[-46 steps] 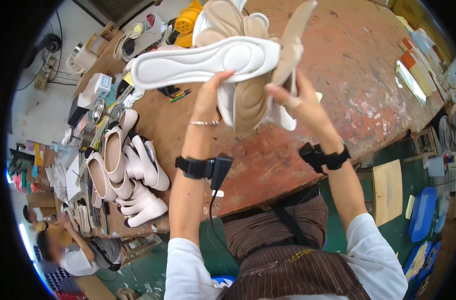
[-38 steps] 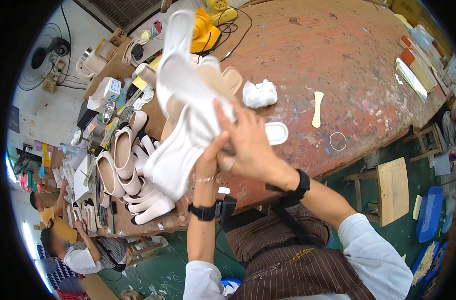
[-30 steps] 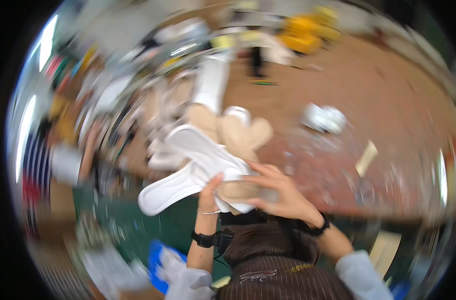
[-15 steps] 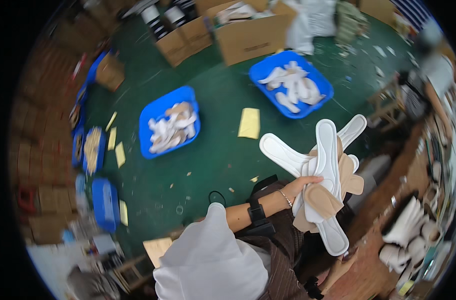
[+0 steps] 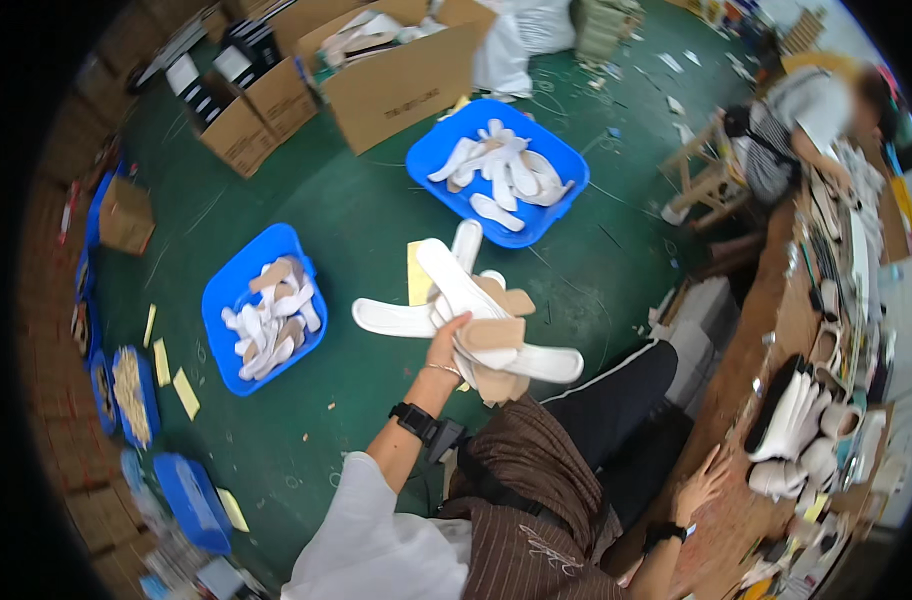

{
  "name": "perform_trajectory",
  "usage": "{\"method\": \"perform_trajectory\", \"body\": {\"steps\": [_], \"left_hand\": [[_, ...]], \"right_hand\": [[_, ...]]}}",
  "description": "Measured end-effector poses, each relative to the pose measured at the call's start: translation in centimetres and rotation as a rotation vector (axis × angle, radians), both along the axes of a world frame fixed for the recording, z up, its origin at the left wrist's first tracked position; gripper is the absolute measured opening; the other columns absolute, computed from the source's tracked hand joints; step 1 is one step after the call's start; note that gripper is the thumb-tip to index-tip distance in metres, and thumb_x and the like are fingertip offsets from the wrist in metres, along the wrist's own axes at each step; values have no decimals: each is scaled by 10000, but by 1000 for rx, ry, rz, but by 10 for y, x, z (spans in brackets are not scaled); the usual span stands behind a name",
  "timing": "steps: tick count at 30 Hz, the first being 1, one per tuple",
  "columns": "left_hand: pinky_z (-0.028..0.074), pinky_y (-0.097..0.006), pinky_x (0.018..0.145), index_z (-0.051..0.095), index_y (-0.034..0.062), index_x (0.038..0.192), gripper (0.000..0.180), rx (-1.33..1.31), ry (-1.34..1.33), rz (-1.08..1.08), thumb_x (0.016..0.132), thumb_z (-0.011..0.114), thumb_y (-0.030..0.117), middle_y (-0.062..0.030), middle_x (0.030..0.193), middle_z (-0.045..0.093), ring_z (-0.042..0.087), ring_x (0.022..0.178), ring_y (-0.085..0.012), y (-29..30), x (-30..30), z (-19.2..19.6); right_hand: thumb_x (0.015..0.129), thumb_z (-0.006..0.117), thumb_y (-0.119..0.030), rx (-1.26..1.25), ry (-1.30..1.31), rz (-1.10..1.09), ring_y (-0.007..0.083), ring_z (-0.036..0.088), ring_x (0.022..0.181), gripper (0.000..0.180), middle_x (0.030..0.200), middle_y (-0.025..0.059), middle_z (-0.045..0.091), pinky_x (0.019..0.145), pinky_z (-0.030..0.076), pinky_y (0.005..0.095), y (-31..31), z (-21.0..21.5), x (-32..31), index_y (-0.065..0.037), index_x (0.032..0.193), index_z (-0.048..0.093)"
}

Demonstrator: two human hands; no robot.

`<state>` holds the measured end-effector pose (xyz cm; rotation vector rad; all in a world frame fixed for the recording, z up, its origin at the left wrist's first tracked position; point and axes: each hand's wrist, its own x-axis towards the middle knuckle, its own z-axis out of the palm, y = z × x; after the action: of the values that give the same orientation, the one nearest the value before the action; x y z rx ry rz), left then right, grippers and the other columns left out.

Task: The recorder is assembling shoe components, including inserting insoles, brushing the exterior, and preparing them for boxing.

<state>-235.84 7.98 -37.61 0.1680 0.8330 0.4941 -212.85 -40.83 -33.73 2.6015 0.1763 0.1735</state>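
My left hand (image 5: pixel 443 348) is closed around a fanned bundle of insoles (image 5: pixel 454 280), white ones crossed with shorter beige pieces. The bundle is held in the air over the floor, beyond my lap. My right hand (image 5: pixel 703 487) rests on the brown workbench (image 5: pixel 718 415) with its fingers spread and nothing in it. Pale shoes (image 5: pixel 779 475) stand on the bench just beyond that hand. Past the bundle sits a blue basin (image 5: pixel 536 226) of loose insoles, and a second blue basin (image 5: pixel 219 325) of white and beige insoles lies to the left.
A person (image 5: pixel 811 110) sits at the far end of the bench. Cardboard boxes (image 5: pixel 401 95) and white sacks (image 5: pixel 546 25) stand at the back. More blue basins (image 5: pixel 191 505) line the left side. Yellow sheets (image 5: pixel 186 393) and scraps lie on the green floor.
The view has turned right, so the basins appear farther left. My left hand and the insole bundle now appear farther left. My right hand now shows plainly, spread on the bench.
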Motion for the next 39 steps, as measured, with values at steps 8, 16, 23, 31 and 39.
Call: {"method": "perform_trajectory", "body": {"steps": [8, 16, 23, 31, 39], "left_hand": [[510, -449, 907, 491, 23, 1271, 483, 104, -18, 85, 827, 661, 105, -159, 1179, 601, 600, 1067, -319, 65, 55, 12], [473, -460, 953, 449, 8, 1309, 621, 270, -94, 17, 833, 701, 318, -169, 1245, 566, 562, 1136, -312, 193, 160, -33], [132, -535, 1124, -27, 31, 1495, 1323, 223, 817, -90, 638, 713, 714, -188, 1564, 70, 94, 1429, -381, 259, 186, -172], [250, -511, 1105, 399, 54, 1385, 784, 893, 1021, -1001, 761, 733, 392, -277, 1481, 234, 196, 1362, -495, 37, 229, -86], [373, -508, 1024, 523, 125, 1279, 647, 654, 1246, -865, 716, 769, 328, -195, 1412, 390, 349, 1312, -431, 65, 210, -76]], "right_hand": [[705, 670, -3, 219, 55, 20, 419, 238, 1379, 995, 1563, 131, 123, 1051, 273, 634, 29, 29, 1, -245, 1517, 148], [684, 719, -68, 117, 123, 21, 438, 229, 1375, 1020, 1543, 210, 135, 1112, 232, 547, 42, 37, -1, -159, 1518, 140], [710, 684, -14, 356, 372, 210, 442, 285, 1346, 767, 1474, 269, 255, 1117, 234, 479, 199, 9, 79, 1, 1401, 351], [870, 662, -199, 1370, 1509, -541, 175, 565, 1015, 505, 1152, 68, 591, 855, 469, 310, 489, -330, 330, 1, 1299, 485], [828, 666, -188, 1775, 1274, -896, 312, 427, 1238, 559, 1375, 179, 410, 1050, 342, 416, 685, -445, 338, -7, 1300, 427]]}}
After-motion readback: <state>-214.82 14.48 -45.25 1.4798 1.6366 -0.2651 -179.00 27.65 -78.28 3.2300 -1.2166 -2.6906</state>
